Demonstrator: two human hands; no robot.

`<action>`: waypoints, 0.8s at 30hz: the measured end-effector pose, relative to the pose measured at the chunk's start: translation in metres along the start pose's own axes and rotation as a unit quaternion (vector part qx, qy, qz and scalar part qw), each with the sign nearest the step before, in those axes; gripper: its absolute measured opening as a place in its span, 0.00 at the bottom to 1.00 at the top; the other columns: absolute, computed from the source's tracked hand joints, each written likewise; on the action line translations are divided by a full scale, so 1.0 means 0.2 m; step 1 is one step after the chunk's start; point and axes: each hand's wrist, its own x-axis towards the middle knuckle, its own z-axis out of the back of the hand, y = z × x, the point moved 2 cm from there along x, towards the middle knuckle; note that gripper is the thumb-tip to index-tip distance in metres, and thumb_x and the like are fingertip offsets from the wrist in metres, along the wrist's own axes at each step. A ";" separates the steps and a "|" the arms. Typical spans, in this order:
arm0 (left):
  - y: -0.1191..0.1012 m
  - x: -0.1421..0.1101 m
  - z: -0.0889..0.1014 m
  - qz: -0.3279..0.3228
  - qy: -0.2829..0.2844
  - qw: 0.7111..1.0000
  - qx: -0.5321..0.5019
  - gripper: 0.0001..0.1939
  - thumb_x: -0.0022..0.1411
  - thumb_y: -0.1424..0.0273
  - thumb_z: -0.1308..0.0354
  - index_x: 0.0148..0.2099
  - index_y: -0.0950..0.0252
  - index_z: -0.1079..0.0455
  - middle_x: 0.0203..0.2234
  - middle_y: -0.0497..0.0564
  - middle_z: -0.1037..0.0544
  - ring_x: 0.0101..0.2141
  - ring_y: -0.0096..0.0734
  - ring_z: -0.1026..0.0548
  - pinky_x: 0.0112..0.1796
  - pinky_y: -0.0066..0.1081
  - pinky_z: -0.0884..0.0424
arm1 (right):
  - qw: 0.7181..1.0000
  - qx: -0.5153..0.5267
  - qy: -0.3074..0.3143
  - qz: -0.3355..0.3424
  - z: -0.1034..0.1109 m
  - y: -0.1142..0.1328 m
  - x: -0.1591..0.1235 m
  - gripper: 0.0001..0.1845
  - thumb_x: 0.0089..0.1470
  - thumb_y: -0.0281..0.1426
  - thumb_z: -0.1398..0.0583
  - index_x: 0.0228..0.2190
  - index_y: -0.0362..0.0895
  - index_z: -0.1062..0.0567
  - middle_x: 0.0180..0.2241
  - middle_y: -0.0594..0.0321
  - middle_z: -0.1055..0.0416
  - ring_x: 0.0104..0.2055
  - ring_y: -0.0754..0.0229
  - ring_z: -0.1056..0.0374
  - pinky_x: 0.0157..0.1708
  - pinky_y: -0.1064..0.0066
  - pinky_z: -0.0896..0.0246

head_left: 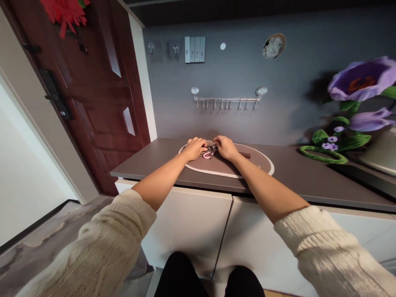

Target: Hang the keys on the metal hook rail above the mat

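Observation:
My left hand is closed with its fingertips at a small bunch of metal pieces with a pink loop, which looks like keys or small scissors. From the other side my right hand pinches the same bunch, its fingers curled and pressed together. Part of the bunch is hidden by the fingers, so its exact kind does not show. Both hands are low over an oval brown mat with a pale rim. A dark brown flat strip lies on the mat, just right of my right hand.
The mat lies on a dark counter above white cabinet doors. On the grey wall behind hangs a clear hook rail. Purple artificial flowers stand at the right. A dark red door is at the left.

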 end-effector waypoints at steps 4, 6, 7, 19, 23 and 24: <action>0.00 0.01 0.00 0.011 -0.021 1.000 0.007 0.04 0.59 0.69 0.49 0.36 0.62 0.35 0.36 0.49 0.27 0.41 0.35 0.35 0.41 0.34 0.44 | 1.000 0.007 0.002 -0.007 0.01 0.01 0.00 0.12 0.52 0.23 0.50 0.35 0.40 0.28 0.37 0.55 0.28 0.41 0.59 0.34 0.42 0.69 0.43; 0.00 0.01 0.01 0.015 -0.029 0.999 0.009 0.04 0.59 0.69 0.50 0.36 0.62 0.35 0.34 0.49 0.26 0.40 0.34 0.34 0.41 0.34 0.44 | 1.000 0.013 0.003 -0.007 0.01 0.02 -0.01 0.12 0.52 0.24 0.50 0.35 0.41 0.28 0.36 0.56 0.28 0.39 0.60 0.34 0.41 0.69 0.43; 0.00 0.01 0.01 0.016 -0.036 0.999 0.009 0.04 0.59 0.70 0.50 0.36 0.61 0.35 0.34 0.49 0.26 0.40 0.34 0.34 0.41 0.34 0.44 | 1.000 0.015 0.003 -0.006 0.01 0.02 -0.01 0.12 0.52 0.24 0.49 0.35 0.41 0.28 0.35 0.56 0.28 0.39 0.60 0.34 0.41 0.70 0.43; -0.02 -0.01 0.08 0.040 -0.117 0.992 0.020 0.09 0.62 0.70 0.56 0.40 0.62 0.35 0.39 0.51 0.26 0.42 0.34 0.35 0.44 0.35 0.45 | 0.997 0.079 0.003 -0.002 0.04 0.08 -0.02 0.12 0.50 0.26 0.49 0.35 0.42 0.29 0.34 0.59 0.29 0.36 0.62 0.36 0.41 0.70 0.44; -0.02 -0.01 0.08 0.048 -0.135 0.990 0.010 0.09 0.62 0.69 0.57 0.40 0.63 0.35 0.38 0.50 0.27 0.42 0.35 0.35 0.44 0.35 0.45 | 0.996 0.088 0.002 0.001 0.05 0.10 -0.03 0.11 0.50 0.30 0.48 0.34 0.42 0.29 0.34 0.60 0.29 0.34 0.62 0.37 0.38 0.70 0.44; -0.02 -0.01 0.08 0.048 -0.134 0.990 0.008 0.09 0.62 0.69 0.57 0.40 0.62 0.36 0.38 0.50 0.27 0.42 0.35 0.35 0.44 0.35 0.45 | 0.996 0.085 0.003 0.005 0.05 0.10 -0.03 0.10 0.51 0.30 0.48 0.33 0.42 0.29 0.33 0.60 0.29 0.34 0.62 0.37 0.38 0.70 0.44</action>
